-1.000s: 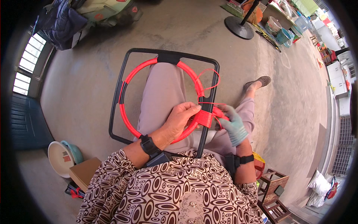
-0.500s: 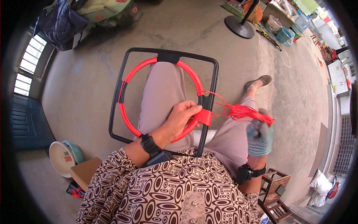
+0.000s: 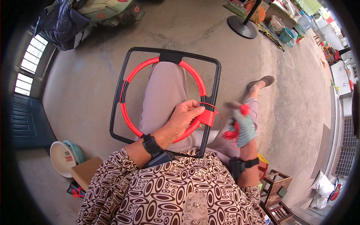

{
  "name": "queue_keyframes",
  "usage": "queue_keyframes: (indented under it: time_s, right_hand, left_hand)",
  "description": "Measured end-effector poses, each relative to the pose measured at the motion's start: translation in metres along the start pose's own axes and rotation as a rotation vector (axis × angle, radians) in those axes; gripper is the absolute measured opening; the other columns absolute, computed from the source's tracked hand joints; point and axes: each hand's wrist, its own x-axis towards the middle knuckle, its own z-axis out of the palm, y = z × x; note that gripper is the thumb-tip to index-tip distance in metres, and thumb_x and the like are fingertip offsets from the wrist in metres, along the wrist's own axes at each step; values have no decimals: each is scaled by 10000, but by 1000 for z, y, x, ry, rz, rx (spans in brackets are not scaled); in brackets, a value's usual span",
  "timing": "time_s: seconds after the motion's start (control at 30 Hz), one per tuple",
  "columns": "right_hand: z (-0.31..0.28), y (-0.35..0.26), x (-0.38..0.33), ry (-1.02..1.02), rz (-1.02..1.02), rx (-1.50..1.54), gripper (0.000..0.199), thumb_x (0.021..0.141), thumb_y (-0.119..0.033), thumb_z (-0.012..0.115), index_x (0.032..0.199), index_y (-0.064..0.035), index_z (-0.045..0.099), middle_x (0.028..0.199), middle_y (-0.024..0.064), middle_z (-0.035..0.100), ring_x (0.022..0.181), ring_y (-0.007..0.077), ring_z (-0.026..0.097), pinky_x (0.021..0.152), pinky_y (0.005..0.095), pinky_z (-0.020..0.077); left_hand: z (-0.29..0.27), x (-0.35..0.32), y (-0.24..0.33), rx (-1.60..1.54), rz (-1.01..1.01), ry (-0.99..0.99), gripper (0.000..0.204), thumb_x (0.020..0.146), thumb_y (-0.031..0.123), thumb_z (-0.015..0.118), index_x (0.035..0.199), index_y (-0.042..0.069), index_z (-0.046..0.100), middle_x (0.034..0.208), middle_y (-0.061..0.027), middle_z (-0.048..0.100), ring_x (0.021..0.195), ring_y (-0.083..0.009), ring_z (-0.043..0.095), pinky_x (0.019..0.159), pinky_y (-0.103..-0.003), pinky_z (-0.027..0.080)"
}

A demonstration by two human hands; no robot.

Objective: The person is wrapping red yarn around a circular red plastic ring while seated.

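Note:
A black rectangular frame (image 3: 216,82) with rounded corners rests across my lap, holding a ring (image 3: 193,74) wrapped mostly in red cord, with black gaps. My left hand (image 3: 183,119) pinches the ring's right side between thumb and fingers, beside a flat band of red cord (image 3: 207,117) wound between ring and frame. Off to the right of the frame, my right hand (image 3: 245,129), in a grey-green striped glove, is closed around a bundle of red cord (image 3: 245,109) and is somewhat blurred. A thin loop of cord arches over the frame bar above the band.
Left of me stand a cream basin (image 3: 60,159), a teal basin behind it and a cardboard box (image 3: 85,170). A wooden stool (image 3: 276,187) is at the lower right. Farther off are a round black stand base (image 3: 242,27), buckets and a scooter (image 3: 108,11).
My right hand has moved left toward the frame with the red cord bundle gathered in it. The loop near the frame bar looks smaller and tighter. My left hand stays in place.

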Motion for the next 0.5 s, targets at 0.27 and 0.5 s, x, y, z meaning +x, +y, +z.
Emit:
queue_keyframes:
  time_s: [0.27,0.5]
  right_hand:
    - [58,-35,-11,69,35,-221,320,772,-28,575,1091,-34,559,729,6,593,571,72,525,496,197,413]
    - [37,-29,-21,-12,25,-41,293,769,-95,608,1056,-43,576,719,28,588,545,72,511,483,206,406]
  left_hand:
    - [3,-2,-1,57,12,51,137,876,100,581,972,24,520,871,-76,627,695,-116,621,525,-243,527]
    - [2,-2,0,54,67,23,116,882,112,574,945,27,525,832,-71,616,657,-117,610,513,-249,524]
